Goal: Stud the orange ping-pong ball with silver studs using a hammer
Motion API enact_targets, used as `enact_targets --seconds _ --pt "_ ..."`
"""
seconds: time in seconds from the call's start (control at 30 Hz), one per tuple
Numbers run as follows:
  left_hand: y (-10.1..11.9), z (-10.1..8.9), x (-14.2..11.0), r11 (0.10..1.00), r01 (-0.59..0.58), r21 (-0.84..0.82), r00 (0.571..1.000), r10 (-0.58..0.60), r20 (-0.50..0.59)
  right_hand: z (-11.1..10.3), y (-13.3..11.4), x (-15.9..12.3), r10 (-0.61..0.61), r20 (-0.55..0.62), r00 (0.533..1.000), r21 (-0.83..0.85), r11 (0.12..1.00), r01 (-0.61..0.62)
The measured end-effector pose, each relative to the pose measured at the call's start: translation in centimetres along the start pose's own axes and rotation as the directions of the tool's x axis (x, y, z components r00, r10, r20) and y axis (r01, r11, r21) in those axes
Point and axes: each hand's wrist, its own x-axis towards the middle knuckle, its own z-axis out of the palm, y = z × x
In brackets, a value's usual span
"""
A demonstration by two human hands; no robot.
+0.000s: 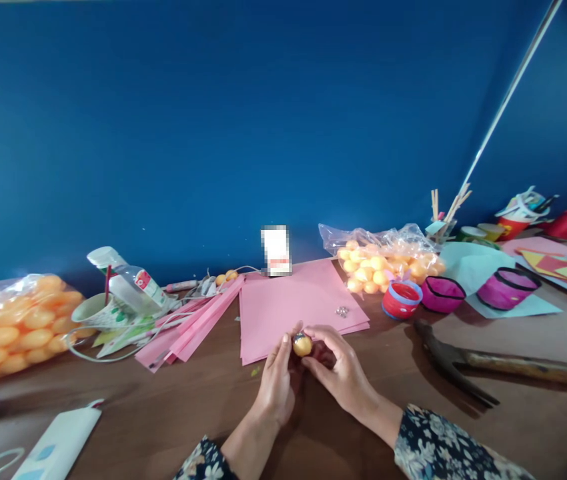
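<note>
Because left hand [276, 387] and right hand [347, 375] pinch a round ball [303, 345], any slackening could roll it into the silver bits [342, 311] at two o'clock.

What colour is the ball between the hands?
The ball is golden yellow, dark at its upper end; head view.

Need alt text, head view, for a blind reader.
A left hand and a right hand hold a small yellow ball with a dark patch, over a brown table near pink sheets. Clear bags of orange balls lie left and right; a hammer lies at right, a blue wall behind.
</note>
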Motion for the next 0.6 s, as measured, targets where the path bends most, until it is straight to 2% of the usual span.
enact_targets --seconds 0.13,0.3,0.4,0.6 --pt "-0.02 0.01 0.25 0.999 -0.040 0.029 0.999 0.040 -0.011 0.00 -0.01 0.05 -0.058 0.013 0.998 -0.039 0.998 0.059" --pt "0.02 0.25 0.06 0.999 -0.008 0.039 0.999 0.006 0.048 -0.03 0.16 -0.06 -0.062 -0.008 0.998 -0.076 0.995 0.061" --pt "0.00 0.25 -0.05 0.998 -0.012 0.056 0.999 0.009 0.044 0.03 0.27 -0.20 -0.027 0.001 1.000 -0.078 0.997 0.027" --pt "0.09 0.54 -0.50 0.936 -0.102 0.338 0.989 0.133 -0.068 0.15 0.15 -0.34 0.015 0.051 0.999 -0.068 0.998 -0.012"
